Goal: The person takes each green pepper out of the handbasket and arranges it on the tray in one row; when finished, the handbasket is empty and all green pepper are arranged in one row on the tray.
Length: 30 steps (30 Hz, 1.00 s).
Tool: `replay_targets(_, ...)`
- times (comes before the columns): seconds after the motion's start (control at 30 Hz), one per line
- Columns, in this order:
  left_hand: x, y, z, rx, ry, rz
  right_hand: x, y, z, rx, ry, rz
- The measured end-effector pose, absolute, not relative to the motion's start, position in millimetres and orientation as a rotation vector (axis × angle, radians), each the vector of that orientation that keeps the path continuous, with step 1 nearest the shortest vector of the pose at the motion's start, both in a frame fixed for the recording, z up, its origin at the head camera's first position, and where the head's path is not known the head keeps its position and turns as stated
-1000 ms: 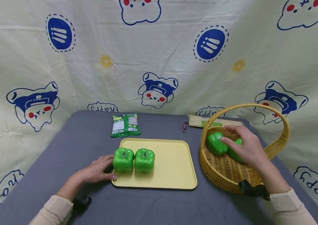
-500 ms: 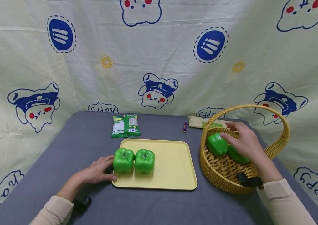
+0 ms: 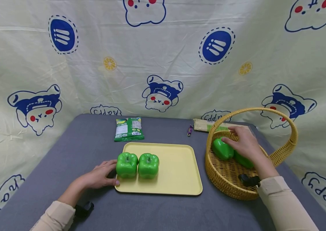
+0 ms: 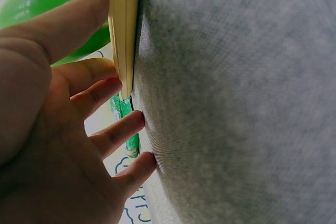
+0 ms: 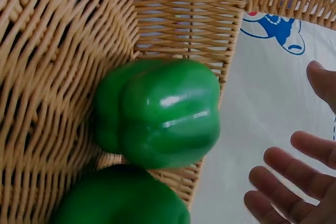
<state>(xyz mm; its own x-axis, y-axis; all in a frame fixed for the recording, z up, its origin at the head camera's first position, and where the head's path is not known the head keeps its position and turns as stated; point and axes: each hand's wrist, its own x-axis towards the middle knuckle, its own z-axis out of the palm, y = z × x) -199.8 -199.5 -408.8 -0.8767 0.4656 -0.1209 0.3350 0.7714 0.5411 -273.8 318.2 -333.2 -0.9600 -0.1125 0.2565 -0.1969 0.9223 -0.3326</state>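
Observation:
My left hand (image 3: 100, 175) rests at the left edge of a pale yellow tray (image 3: 177, 170). In the left wrist view the thumb and two fingers touch the tray's rim (image 4: 124, 35), while the other fingertips reach the grey tabletop. Two green bell peppers, one on the left (image 3: 126, 165) and one beside it (image 3: 148, 165), stand upright on the tray. At the right, my right hand (image 3: 245, 144) hovers inside a wicker basket's handle with fingers spread. Below it lie two more bell peppers, the left one (image 5: 163, 113) apart from the fingers and the other (image 5: 123, 200) partly covered by the hand.
Behind the tray lies a green snack packet (image 3: 129, 129). A small purple wrapped candy (image 3: 190, 130) and a long beige package (image 3: 201, 124) are at the back right. The wicker basket (image 3: 219, 179) has a tall arched handle (image 3: 288, 144). A printed curtain hangs behind the table.
My right hand has shifted left over the basket, from above the right pepper toward the left one. The left hand and the tray have stayed put.

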Motion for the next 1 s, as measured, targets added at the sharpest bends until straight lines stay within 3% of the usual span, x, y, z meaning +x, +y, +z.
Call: replay_targets(1.0, -201, -200, -411, 0.615, 2.717, 0.777, -285, 318, -353, 0.287, -3.048, 0.412)
